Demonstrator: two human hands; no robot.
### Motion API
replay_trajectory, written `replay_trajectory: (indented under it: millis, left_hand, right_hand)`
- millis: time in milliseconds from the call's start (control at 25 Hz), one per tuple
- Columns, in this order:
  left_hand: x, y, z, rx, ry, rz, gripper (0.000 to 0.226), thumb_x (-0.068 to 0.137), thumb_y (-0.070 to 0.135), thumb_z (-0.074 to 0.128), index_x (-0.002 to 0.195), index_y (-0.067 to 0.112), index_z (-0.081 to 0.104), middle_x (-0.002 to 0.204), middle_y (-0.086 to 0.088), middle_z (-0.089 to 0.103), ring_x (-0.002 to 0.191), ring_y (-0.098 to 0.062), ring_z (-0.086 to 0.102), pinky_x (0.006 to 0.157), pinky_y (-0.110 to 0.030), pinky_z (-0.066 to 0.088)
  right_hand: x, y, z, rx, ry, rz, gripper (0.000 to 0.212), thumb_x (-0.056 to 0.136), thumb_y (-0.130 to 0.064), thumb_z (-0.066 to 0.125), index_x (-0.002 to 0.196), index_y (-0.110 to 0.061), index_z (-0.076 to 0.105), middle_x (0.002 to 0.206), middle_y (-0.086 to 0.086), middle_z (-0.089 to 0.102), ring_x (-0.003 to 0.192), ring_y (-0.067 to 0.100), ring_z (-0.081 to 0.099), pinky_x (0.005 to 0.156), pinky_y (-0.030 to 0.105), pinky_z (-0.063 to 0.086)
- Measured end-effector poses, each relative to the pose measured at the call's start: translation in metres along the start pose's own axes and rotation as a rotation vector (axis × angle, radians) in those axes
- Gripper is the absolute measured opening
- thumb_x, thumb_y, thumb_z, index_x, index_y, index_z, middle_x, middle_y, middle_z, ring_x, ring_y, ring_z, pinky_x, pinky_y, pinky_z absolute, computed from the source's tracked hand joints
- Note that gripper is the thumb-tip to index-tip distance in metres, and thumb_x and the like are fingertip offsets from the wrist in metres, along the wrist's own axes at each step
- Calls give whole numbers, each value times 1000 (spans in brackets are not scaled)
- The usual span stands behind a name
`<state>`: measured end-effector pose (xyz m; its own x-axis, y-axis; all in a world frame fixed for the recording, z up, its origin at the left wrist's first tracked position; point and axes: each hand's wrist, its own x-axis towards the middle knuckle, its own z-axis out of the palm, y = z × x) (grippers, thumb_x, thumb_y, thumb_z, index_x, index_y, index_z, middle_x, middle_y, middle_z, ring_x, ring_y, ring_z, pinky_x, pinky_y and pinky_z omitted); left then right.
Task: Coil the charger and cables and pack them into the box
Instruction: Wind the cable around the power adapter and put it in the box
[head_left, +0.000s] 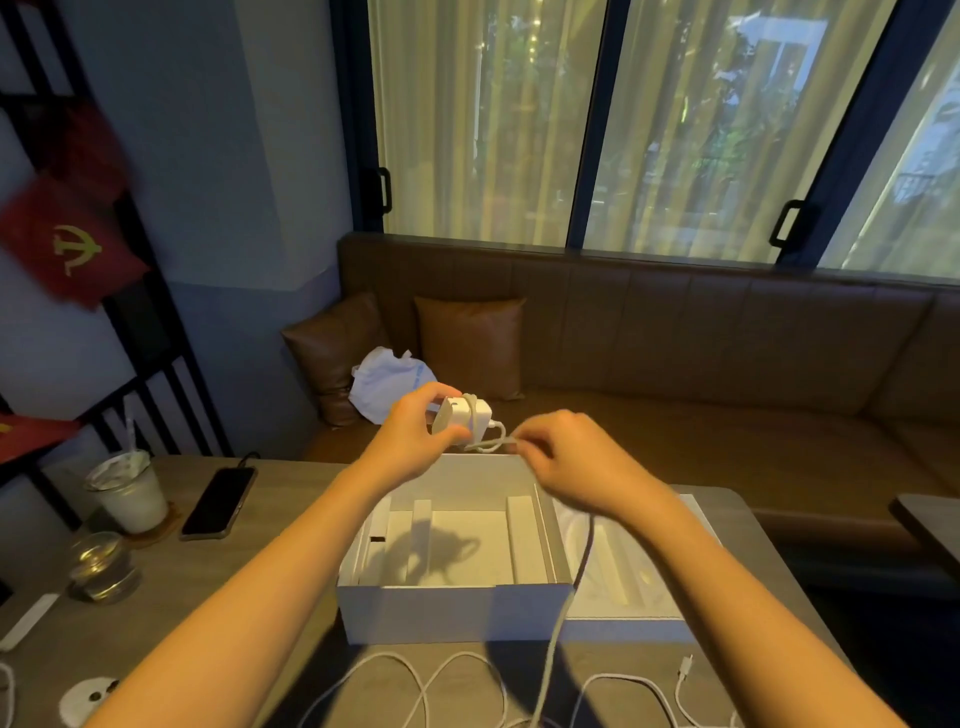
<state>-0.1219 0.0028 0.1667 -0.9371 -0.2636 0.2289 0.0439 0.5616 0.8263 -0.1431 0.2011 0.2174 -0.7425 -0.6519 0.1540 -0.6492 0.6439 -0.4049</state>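
The small white square plastic charger (470, 415) is held in the air above the far edge of the open white cardboard box (452, 613). It is gripped by the curled fingers of the left hand (415, 441), while its thin white cable (558, 629) is pinched just beside it by the right hand (566, 457). If tension is eased, the turns lying round the charger could slip off. The long tail, draped over the box wall to loose loops on the grey tabletop (234, 597), could be snagged or tangled. The charger looks smooth and round-cornered, the cable limp.
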Motion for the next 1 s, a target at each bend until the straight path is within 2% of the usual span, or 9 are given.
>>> replay_trajectory:
  millis: [120, 280, 360, 480, 600, 680, 760, 880, 1000]
  left_hand:
    - [5, 12, -16, -8, -217, 80, 33, 77, 15, 75, 107, 18, 62, 103, -7, 66, 95, -23, 65, 86, -36, 57]
    - [-3, 33, -24, -318, -426, -29, 29, 79, 7, 72, 105, 18, 66, 97, 0, 71, 95, -22, 69, 78, -32, 59]
    - [-7, 36, -20, -526, -426, -85, 30, 84, 4, 65, 112, 14, 64, 98, 1, 72, 97, -22, 70, 75, -34, 60]
    - [-6, 32, -10, -654, -303, -77, 36, 89, 10, 60, 125, 8, 58, 111, -7, 70, 106, -25, 66, 88, -40, 57]
    - [-3, 32, -4, -671, -68, -101, 40, 87, 16, 64, 126, 10, 57, 113, -5, 67, 108, -23, 65, 88, -35, 57]
    - [1, 31, -4, -591, 125, -139, 40, 86, 19, 67, 124, 12, 58, 110, 0, 64, 105, -20, 64, 82, -28, 57]
    - [3, 26, -7, -406, 224, -102, 38, 85, 16, 68, 121, 11, 58, 109, -1, 62, 97, -14, 61, 76, -16, 50]
    - [2, 19, -9, -148, 186, 13, 38, 81, 11, 71, 117, 7, 58, 107, -4, 59, 98, -12, 55, 77, -12, 45]
    - [0, 16, -18, -128, -49, 61, 38, 79, 18, 74, 113, 11, 61, 107, -7, 65, 100, -21, 62, 93, -37, 54]
  right_hand:
    - [23, 9, -21, 38, 204, -131, 15, 90, -30, 60, 97, -24, 72, 90, -5, 63, 84, 15, 59, 72, 33, 53]
    - [43, 18, -19, 539, 337, -118, 12, 84, -17, 68, 95, -17, 74, 83, -11, 67, 80, -1, 64, 70, 11, 52]
    - [44, 20, 3, 714, 391, -28, 15, 86, -11, 66, 98, -7, 74, 84, -5, 70, 76, 4, 66, 68, 11, 53]
    - [37, 18, 47, 775, 350, 80, 12, 89, 0, 58, 89, 2, 70, 70, 0, 64, 62, 5, 58, 59, 14, 50]
    - [22, 10, 73, 669, 274, 153, 24, 95, -6, 48, 77, -10, 63, 62, 2, 57, 58, 9, 51, 58, 24, 42]
    - [11, 4, 77, 518, 193, 114, 20, 96, -18, 48, 89, -13, 66, 73, 6, 62, 65, 16, 56, 61, 28, 45]
    - [3, -4, 69, 322, 79, 53, 19, 95, -21, 48, 100, -14, 64, 81, 6, 66, 71, 19, 60, 66, 34, 52]
    - [3, -13, 33, -83, 95, -102, 15, 92, -23, 52, 100, -20, 64, 92, 3, 67, 79, 22, 63, 73, 42, 56]
    - [7, -12, -12, -146, 153, -215, 17, 86, -22, 65, 102, -25, 68, 99, -2, 70, 87, 18, 64, 76, 38, 57]
